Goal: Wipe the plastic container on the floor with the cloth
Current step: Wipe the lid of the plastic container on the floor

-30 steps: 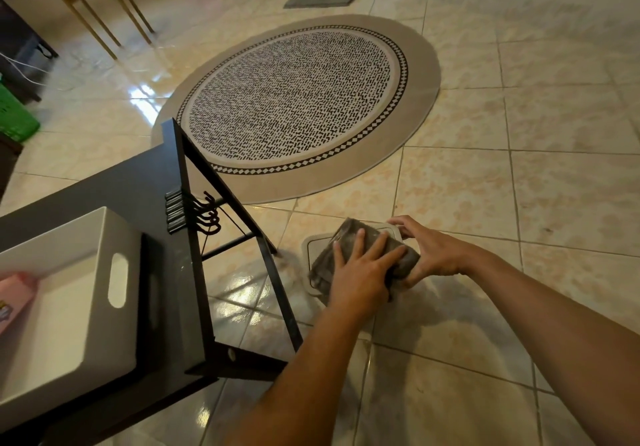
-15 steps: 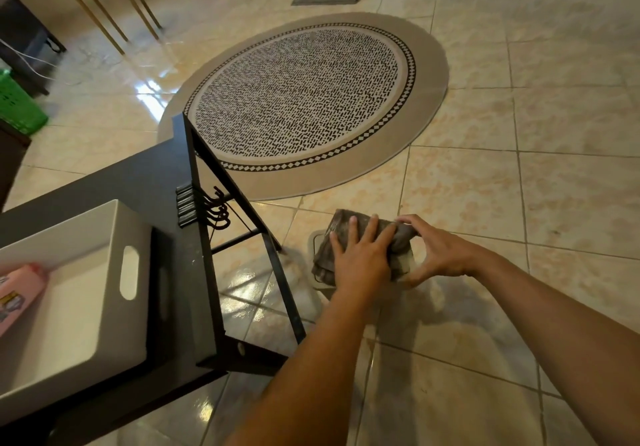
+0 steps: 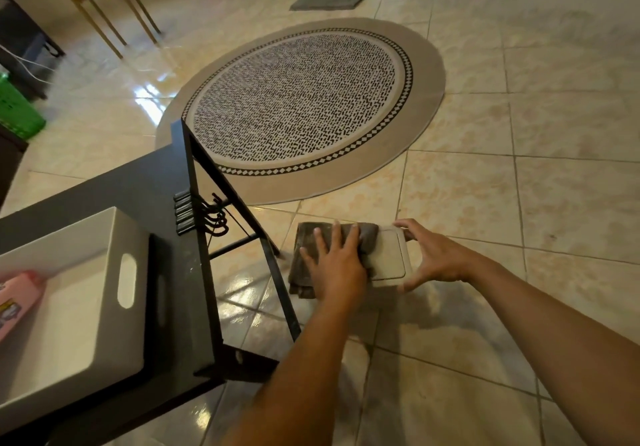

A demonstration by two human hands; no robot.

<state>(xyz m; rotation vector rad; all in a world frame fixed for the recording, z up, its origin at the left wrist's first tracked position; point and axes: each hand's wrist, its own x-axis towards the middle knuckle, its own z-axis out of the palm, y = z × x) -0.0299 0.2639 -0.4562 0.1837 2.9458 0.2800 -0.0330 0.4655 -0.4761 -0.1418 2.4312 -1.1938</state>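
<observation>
The plastic container (image 3: pixel 389 255) lies flat on the tiled floor (image 3: pixel 519 203), just beside the front leg of the black table (image 3: pixel 166 196). Its long axis runs from near to far.

The left hand (image 3: pixel 337 265) is spread flat, palm down, pressing the cloth (image 3: pixel 304 251) onto the container's left part; the fingers are extended, not curled around anything. The cloth overhangs the left edge onto the floor.

The right hand (image 3: pixel 436 255) braces the container, thumb at the near edge and fingers at the far right corner, wide apart.

The uncovered surface lies to the right of the cloth, so the next stroke probably runs rightward, across the long axis.
</observation>
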